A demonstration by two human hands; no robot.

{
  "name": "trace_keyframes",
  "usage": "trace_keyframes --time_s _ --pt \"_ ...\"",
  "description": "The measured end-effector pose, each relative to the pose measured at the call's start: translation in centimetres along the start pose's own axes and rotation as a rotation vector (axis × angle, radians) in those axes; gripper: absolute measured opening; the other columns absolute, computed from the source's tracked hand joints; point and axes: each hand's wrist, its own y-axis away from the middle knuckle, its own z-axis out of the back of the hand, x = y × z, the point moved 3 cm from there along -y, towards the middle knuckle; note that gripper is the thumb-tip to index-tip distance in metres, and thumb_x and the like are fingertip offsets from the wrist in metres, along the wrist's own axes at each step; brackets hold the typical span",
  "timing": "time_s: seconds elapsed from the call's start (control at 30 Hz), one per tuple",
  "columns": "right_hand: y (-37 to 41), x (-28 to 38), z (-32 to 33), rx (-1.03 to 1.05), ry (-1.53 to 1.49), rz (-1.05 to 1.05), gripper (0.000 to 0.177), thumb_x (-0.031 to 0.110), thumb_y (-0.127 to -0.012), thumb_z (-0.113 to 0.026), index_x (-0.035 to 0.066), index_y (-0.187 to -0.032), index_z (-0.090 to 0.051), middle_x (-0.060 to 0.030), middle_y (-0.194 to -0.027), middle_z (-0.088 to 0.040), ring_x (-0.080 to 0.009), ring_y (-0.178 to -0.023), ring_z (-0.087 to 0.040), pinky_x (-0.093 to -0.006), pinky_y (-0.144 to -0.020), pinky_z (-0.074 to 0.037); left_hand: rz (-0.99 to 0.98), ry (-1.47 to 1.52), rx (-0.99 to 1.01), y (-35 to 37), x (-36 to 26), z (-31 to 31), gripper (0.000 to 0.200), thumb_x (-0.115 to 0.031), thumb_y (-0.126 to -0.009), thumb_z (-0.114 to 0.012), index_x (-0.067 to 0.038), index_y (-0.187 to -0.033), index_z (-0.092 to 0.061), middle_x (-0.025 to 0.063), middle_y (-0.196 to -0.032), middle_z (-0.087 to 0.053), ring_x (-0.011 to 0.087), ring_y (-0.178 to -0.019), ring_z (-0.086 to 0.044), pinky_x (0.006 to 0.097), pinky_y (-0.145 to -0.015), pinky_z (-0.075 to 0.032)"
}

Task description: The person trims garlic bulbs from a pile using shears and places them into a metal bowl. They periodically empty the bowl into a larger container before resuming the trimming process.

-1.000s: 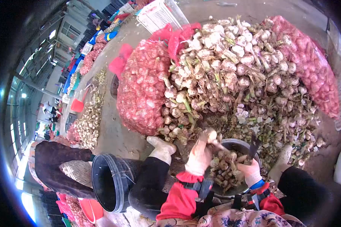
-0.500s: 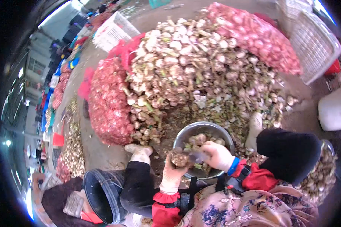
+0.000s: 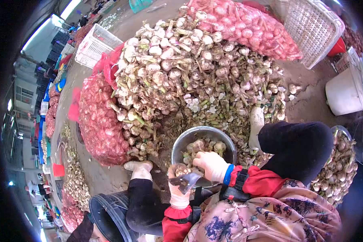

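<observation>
My gloved left hand [image 3: 179, 194] is closed around a garlic bulb [image 3: 183, 171] at the near left rim of a metal bowl [image 3: 178, 142]. A dark, flat blade [image 3: 185, 182] lies across the front of that bulb. My gloved right hand [image 3: 212, 166] is closed over the bowl's near side, its fingers curled at the blade's right; the handle is hidden. Several garlic bulbs [image 3: 201, 147] lie in the bowl. Beyond it spreads a large garlic heap [image 3: 175, 72] with loose stems and peelings.
Red net sacks of garlic stand left [image 3: 101, 121] and at the back [image 3: 250, 30]. White crates [image 3: 94, 44] are behind, a dark bucket [image 3: 109, 215] is near left, a white bucket [image 3: 345, 94] right. A filled basin [image 3: 336, 169] is beside my right knee.
The view has shifted, so the heap and sacks appear farther left. My right hand has moved slightly relative to the bowl, and the blade now lies lower, in front of the bulb.
</observation>
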Motion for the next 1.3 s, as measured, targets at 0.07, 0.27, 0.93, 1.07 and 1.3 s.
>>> trace_keyframes --time_s 0.07,0.27,0.93,1.07,1.3 --pt "0.2 -1.8 1.0 0.008 -0.064 -0.226 0.036 0.008 -0.069 -0.059 0.013 -0.104 -0.067 -0.0147 -0.096 -0.064 -0.0328 -0.093 -0.062 -0.0414 -0.08 -0.05 -0.102 -0.238 -0.06 0.9 -1.8 -2.3 0.032 -0.008 -0.082 -0.06 -0.004 -0.11 -0.046 0.011 -0.101 -0.057 0.0214 -0.091 -0.059 0.0327 -0.075 -0.053" --pt "0.5 -9.4 1.4 -0.431 -0.17 -0.527 0.018 0.008 -0.071 -0.062 0.003 -0.089 -0.063 -0.017 -0.086 -0.062 -0.0343 -0.084 -0.06 -0.0385 -0.075 -0.049 -0.086 -0.12 -0.15 0.5 -2.4 -0.6 0.062 0.003 -0.072 -0.065 -0.006 -0.13 -0.043 0.0046 -0.104 -0.057 0.0157 -0.091 -0.057 0.0292 -0.08 -0.05" --pt "0.7 -14.0 -7.0 -0.207 -0.564 -0.556 0.04 0.009 -0.068 -0.066 0.001 -0.106 -0.061 -0.0115 -0.098 -0.067 -0.0242 -0.092 -0.063 -0.0339 -0.082 -0.049 -0.112 0.697 -0.021 -1.2 -6.2 -2.7 0.022 -0.006 -0.084 -0.054 -0.008 -0.106 -0.05 0.0037 -0.095 -0.055 0.014 -0.08 -0.05 0.0345 -0.076 -0.042" --pt "0.3 -15.6 -5.4 -0.391 -0.676 -0.636 0.041 0.01 -0.065 -0.069 -0.002 -0.103 -0.06 -0.0064 -0.087 -0.066 -0.0166 -0.082 -0.061 -0.0288 -0.076 -0.049 -0.275 0.413 -0.544 1.8 -12.9 9.0 0.023 -0.014 -0.079 -0.064 -0.005 -0.097 -0.053 0.0067 -0.092 -0.054 0.017 -0.076 -0.05 0.0276 -0.072 -0.043" --pt "-1.1 -12.2 -5.9 -0.29 -0.778 -0.648 0.034 0.003 -0.068 -0.067 0.0 -0.1 -0.061 -0.0029 -0.087 -0.066 -0.0133 -0.078 -0.061 -0.028 -0.076 -0.049 0.167 -0.844 -1.341 14.9 -20.6 29.7 0.063 -0.012 -0.069 -0.068 -0.002 -0.127 -0.043 0.0129 -0.095 -0.059 0.0248 -0.086 -0.06 0.0343 -0.073 -0.049"
